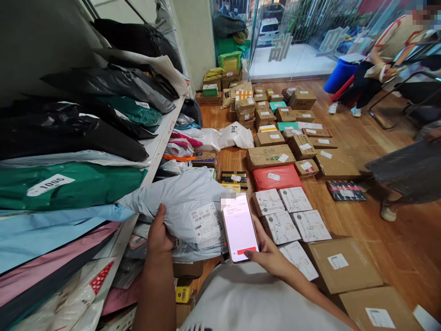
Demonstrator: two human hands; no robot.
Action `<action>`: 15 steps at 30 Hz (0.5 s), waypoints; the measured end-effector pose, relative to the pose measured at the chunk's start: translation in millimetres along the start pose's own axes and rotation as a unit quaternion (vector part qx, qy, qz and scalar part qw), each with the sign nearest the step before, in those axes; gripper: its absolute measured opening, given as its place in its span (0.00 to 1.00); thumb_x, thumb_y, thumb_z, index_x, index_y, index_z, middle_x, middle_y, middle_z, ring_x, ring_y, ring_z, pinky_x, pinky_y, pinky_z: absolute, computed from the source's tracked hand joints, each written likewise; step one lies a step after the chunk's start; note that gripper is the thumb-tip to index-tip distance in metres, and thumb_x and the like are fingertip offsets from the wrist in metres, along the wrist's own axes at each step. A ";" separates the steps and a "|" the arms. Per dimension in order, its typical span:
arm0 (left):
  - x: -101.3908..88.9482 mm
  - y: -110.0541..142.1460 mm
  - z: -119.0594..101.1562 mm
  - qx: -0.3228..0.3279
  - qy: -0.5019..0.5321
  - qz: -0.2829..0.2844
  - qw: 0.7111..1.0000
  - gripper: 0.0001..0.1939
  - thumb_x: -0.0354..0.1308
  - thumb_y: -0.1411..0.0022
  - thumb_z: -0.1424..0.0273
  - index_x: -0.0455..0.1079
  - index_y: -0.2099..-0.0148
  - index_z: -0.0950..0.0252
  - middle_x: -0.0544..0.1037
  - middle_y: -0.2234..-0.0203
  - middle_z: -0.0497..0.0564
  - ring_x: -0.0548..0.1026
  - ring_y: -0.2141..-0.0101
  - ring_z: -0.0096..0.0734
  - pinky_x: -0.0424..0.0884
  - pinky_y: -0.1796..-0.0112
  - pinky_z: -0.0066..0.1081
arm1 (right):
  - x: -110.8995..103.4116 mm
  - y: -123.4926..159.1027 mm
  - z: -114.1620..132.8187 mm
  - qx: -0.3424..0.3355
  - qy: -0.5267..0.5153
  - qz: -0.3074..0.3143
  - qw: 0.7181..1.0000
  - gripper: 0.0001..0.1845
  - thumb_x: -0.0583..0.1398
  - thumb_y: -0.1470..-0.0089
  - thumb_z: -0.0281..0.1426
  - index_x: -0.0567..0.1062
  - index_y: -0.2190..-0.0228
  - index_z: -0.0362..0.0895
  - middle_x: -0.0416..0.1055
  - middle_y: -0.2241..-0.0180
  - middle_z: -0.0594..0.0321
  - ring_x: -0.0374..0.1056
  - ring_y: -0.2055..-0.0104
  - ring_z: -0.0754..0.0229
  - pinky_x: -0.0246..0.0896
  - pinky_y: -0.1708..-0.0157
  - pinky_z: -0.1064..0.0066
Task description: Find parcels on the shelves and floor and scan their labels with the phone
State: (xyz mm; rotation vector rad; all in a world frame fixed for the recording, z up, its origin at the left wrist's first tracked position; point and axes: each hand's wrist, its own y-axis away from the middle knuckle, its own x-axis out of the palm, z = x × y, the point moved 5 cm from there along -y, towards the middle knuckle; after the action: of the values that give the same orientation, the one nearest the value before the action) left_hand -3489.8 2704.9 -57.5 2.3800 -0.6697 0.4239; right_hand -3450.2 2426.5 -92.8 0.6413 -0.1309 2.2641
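My left hand (161, 233) grips the near side of a pale grey plastic mailer bag (175, 195), thumb on top and the other fingers hidden beneath. A white shipping label (206, 224) with printed numbers and barcodes faces up on the bag. The bag's far left end reaches the shelf edge. In my right hand (263, 246) is a smartphone (239, 230), held upright beside the label, its screen lit mostly white. The right thumb lies over a red bar at the bottom of the screen.
At left, a shelf (161, 133) is stacked with black, green (69, 184) and blue mailers. Cardboard boxes (270, 156), a red parcel (278, 177) and white boxes (268, 202) cover the floor ahead and right. Two people stand at right, near a blue bin (341, 76) and a chair.
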 end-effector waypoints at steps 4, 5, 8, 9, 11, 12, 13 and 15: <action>-1.8 -1.8 5.9 0.029 -0.042 -0.044 0.998 0.13 0.55 0.36 0.68 0.73 0.51 0.64 0.79 0.55 0.51 0.73 0.48 0.35 0.68 0.46 0.36 | -0.2 -1.4 0.4 -0.005 -0.008 0.000 1.000 0.51 0.67 0.53 0.31 0.46 0.37 0.56 0.52 0.35 0.59 0.55 0.38 0.50 0.52 0.42 0.58; -1.9 -2.3 11.1 0.039 -0.060 -0.061 0.996 0.12 0.57 0.38 0.69 0.73 0.52 0.63 0.78 0.53 0.51 0.73 0.48 0.36 0.69 0.47 0.37 | 0.6 -2.4 -1.2 -0.002 -0.021 0.003 1.000 0.52 0.68 0.55 0.31 0.46 0.37 0.56 0.53 0.36 0.59 0.56 0.38 0.49 0.53 0.42 0.57; 5.6 -3.2 34.6 0.080 -0.138 -0.073 0.984 0.16 0.66 0.47 0.68 0.73 0.54 0.63 0.78 0.53 0.52 0.74 0.50 0.38 0.69 0.48 0.37 | 4.6 -8.4 -10.9 0.018 -0.076 0.006 0.997 0.54 0.68 0.57 0.31 0.45 0.37 0.58 0.58 0.38 0.58 0.62 0.42 0.47 0.57 0.45 0.53; 12.5 -2.8 43.5 0.101 -0.171 -0.048 0.979 0.18 0.68 0.50 0.68 0.74 0.55 0.64 0.79 0.55 0.52 0.75 0.52 0.38 0.68 0.48 0.36 | 6.0 -11.5 -15.1 0.026 -0.092 0.001 0.995 0.53 0.68 0.56 0.31 0.45 0.37 0.58 0.59 0.39 0.58 0.63 0.43 0.47 0.59 0.46 0.53; 30.6 0.2 60.5 0.142 -0.227 0.034 0.963 0.20 0.71 0.54 0.66 0.75 0.58 0.65 0.80 0.58 0.53 0.76 0.53 0.37 0.67 0.48 0.33 | 8.1 -18.1 -23.0 0.034 -0.110 -0.014 0.993 0.49 0.66 0.53 0.34 0.46 0.38 0.58 0.62 0.41 0.59 0.64 0.44 0.48 0.61 0.47 0.53; 39.7 2.6 68.4 0.152 -0.242 0.079 0.955 0.20 0.71 0.54 0.65 0.75 0.58 0.66 0.80 0.59 0.54 0.76 0.54 0.37 0.67 0.48 0.32 | 8.7 -21.2 -26.1 0.034 -0.111 -0.021 0.993 0.45 0.65 0.51 0.35 0.47 0.39 0.58 0.62 0.42 0.59 0.64 0.44 0.49 0.61 0.47 0.54; 47.2 4.9 75.6 0.150 -0.245 0.116 0.951 0.20 0.69 0.53 0.64 0.75 0.58 0.66 0.80 0.59 0.54 0.77 0.56 0.37 0.68 0.50 0.32 | 8.9 -23.8 -28.3 0.029 -0.110 -0.026 0.993 0.42 0.64 0.49 0.37 0.49 0.39 0.57 0.63 0.42 0.59 0.64 0.43 0.50 0.60 0.47 0.54; 55.2 7.7 85.9 0.124 -0.225 0.146 0.955 0.17 0.67 0.50 0.63 0.75 0.59 0.67 0.81 0.61 0.54 0.78 0.59 0.37 0.70 0.54 0.31 | 8.2 -26.9 -31.1 0.020 -0.103 -0.031 0.994 0.36 0.61 0.46 0.40 0.51 0.40 0.56 0.63 0.43 0.58 0.63 0.43 0.51 0.59 0.46 0.55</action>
State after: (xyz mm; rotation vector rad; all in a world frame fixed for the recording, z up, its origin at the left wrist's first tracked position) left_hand -3437.6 2624.7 -94.0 2.6506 -1.2486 0.0812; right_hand -3448.7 2459.6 -118.5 0.8885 -0.1659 2.1418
